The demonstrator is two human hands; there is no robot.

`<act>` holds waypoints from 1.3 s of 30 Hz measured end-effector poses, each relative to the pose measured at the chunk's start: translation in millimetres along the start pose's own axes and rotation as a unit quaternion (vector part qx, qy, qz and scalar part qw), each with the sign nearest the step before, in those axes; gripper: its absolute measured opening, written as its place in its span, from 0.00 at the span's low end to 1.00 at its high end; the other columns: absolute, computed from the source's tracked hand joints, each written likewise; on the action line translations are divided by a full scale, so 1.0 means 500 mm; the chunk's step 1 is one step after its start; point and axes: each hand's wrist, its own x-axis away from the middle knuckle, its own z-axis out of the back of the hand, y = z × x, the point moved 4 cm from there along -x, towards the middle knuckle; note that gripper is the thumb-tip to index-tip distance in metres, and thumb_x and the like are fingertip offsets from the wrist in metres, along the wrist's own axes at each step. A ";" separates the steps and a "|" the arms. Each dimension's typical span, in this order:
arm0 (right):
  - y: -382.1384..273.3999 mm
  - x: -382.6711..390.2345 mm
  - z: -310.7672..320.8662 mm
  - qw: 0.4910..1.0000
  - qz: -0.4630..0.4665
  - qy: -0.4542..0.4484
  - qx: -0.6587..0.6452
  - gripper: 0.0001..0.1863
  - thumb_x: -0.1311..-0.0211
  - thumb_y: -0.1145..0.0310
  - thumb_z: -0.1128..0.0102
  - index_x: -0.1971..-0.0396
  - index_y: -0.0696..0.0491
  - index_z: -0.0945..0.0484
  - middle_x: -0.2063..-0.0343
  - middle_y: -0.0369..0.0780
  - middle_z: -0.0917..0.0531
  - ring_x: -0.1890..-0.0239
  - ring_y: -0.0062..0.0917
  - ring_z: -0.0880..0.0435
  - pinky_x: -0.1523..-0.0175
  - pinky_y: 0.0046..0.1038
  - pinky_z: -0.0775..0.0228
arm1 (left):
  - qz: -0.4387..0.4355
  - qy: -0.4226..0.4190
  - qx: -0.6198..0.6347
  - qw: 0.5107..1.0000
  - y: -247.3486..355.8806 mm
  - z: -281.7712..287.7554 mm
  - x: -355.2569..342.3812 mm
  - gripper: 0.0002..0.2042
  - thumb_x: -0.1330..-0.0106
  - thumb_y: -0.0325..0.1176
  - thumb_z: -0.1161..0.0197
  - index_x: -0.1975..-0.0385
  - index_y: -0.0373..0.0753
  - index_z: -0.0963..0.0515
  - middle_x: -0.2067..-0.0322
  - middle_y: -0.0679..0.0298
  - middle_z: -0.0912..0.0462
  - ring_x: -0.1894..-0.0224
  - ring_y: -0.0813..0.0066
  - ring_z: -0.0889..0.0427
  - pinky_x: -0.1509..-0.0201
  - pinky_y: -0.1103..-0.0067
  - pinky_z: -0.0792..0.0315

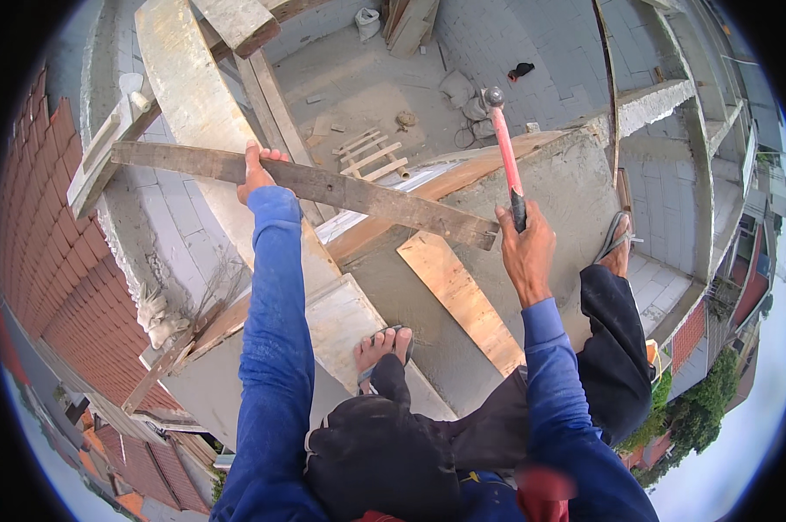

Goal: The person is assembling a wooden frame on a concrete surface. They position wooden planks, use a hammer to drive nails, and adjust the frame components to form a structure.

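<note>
My left hand (259,174) grips a long, dark, weathered wooden board (367,196), held crosswise above a pale plank (184,96). The board's far end lies just left of my right hand (528,252), which is closed on the black grip of a hammer (504,143) with a red shaft, its head pointing up and away from me. A light plywood strip (458,300) rests on the concrete surface (558,191) below.
My sandalled feet are on the pale board (419,387) and near the ledge's right edge. Beyond the timber beam (275,104) is a lower floor with a small slatted frame (371,155) and sacks (458,87). Tiled roofs (71,261) drop away left; block walls (654,200) stand right.
</note>
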 end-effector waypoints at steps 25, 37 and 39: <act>0.076 0.266 -0.064 0.974 -0.166 0.044 -0.146 0.19 0.20 0.56 0.52 0.64 0.58 0.27 0.84 0.48 0.29 0.82 0.32 0.28 0.72 0.39 0.35 | 0.001 0.051 -0.151 0.987 -0.219 -0.114 0.128 0.24 0.32 0.32 0.37 0.43 0.28 0.39 0.74 0.56 0.16 0.75 0.67 0.16 0.67 0.64 0.20; 0.109 0.293 -0.181 0.965 -0.191 0.070 -0.164 0.22 0.19 0.52 0.56 0.66 0.57 0.29 0.84 0.38 0.29 0.82 0.23 0.29 0.75 0.32 0.37 | -0.011 0.080 -0.195 0.977 -0.216 -0.117 0.130 0.27 0.34 0.36 0.34 0.41 0.29 0.36 0.75 0.57 0.15 0.73 0.68 0.16 0.66 0.64 0.20; 0.072 0.287 -0.118 0.959 -0.170 0.119 -0.191 0.23 0.19 0.52 0.56 0.67 0.57 0.29 0.85 0.38 0.30 0.82 0.22 0.30 0.75 0.32 0.38 | -0.012 0.061 -0.183 0.981 -0.219 -0.106 0.111 0.24 0.37 0.32 0.34 0.46 0.27 0.35 0.74 0.53 0.16 0.76 0.64 0.16 0.70 0.63 0.19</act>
